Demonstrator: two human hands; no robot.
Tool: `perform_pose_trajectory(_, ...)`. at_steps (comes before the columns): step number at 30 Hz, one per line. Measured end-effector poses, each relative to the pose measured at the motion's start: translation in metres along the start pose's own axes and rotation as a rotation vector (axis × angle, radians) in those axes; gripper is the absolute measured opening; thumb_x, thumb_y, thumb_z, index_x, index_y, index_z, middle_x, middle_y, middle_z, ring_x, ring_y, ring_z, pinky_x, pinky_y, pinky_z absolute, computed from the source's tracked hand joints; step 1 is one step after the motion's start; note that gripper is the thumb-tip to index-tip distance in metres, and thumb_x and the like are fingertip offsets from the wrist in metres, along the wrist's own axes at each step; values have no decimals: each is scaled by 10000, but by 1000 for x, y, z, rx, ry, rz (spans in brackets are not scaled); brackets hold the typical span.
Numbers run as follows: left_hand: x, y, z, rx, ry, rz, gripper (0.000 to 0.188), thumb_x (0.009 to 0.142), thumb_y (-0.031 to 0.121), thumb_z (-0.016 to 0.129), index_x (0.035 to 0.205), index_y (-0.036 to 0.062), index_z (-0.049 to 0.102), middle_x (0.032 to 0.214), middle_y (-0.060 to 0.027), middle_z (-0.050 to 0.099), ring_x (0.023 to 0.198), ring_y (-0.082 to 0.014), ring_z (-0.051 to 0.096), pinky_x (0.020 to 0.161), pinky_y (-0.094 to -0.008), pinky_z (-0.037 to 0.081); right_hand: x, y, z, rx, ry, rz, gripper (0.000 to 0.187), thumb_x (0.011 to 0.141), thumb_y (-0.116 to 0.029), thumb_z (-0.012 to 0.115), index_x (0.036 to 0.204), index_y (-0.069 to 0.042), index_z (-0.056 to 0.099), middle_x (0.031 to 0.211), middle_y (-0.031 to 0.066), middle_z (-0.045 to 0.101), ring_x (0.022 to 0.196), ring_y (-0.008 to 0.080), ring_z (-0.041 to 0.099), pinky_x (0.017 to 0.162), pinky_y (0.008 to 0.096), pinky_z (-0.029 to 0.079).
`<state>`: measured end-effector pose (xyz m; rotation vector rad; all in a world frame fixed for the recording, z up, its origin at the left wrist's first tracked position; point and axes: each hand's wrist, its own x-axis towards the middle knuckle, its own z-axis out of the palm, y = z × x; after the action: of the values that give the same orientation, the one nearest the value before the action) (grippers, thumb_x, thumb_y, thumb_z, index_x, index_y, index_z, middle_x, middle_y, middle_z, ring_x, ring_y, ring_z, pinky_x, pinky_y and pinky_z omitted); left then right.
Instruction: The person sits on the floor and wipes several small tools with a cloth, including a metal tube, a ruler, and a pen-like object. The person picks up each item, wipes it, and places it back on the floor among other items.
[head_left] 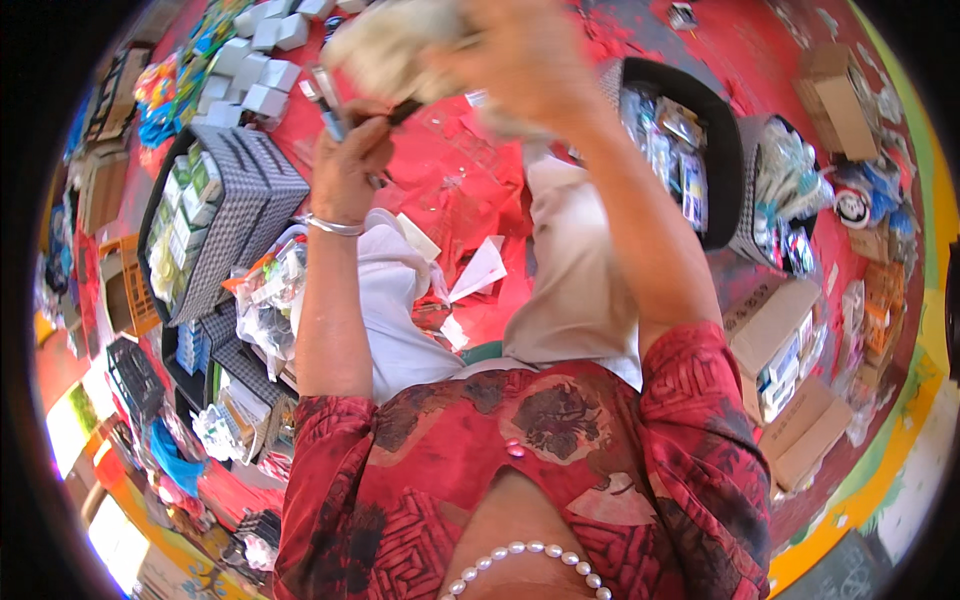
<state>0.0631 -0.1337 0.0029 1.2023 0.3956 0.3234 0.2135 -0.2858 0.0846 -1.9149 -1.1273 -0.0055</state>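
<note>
My left hand (350, 165), with a silver bangle at the wrist, is raised ahead of my lap. Its fingers are closed round a narrow dark piece (404, 111), whose kind I cannot make out; a light-blue bit (333, 125) shows beside the fingers. My right hand (530, 65) reaches far forward, smeared by motion. It grips a pale beige cloth (395, 50), also blurred, just above the dark piece. Below both hands lie the red floor sheet (450, 180) and white paper scraps (478, 268) between my legs.
Checked bins of packaged goods stand left (265, 170) and right (748, 190). Small white boxes (265, 85) are piled at the far left. Open cardboard boxes (838, 100) and orange crates (883, 300) line the right side. A stuffed plastic bag (272, 305) sits near my left forearm.
</note>
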Motion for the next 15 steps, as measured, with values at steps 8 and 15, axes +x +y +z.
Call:
perform_pose_trajectory(8, 4, 7, -16, -103, 100, 58, 132, 844, 3, 484, 968, -29, 517, 617, -12, 463, 429, -34, 281, 415, -177, 264, -1, 50, -30, -422, 113, -76, 233, 662, -213, 659, 808, -40, 604, 727, 101, 623, 651, 258, 604, 605, 355, 490)
perform_pose_trajectory(15, 3, 2, -3, -103, 44, -2, 265, 848, -2, 484, 1108, -44, 455, 707, -75, 533, 430, -27, 273, 438, -170, 282, -98, 92, -161, -240, 266, 543, 362, 686, -256, 666, 988, -60, 625, 820, 101, 649, 719, 168, 601, 685, 302, 462)
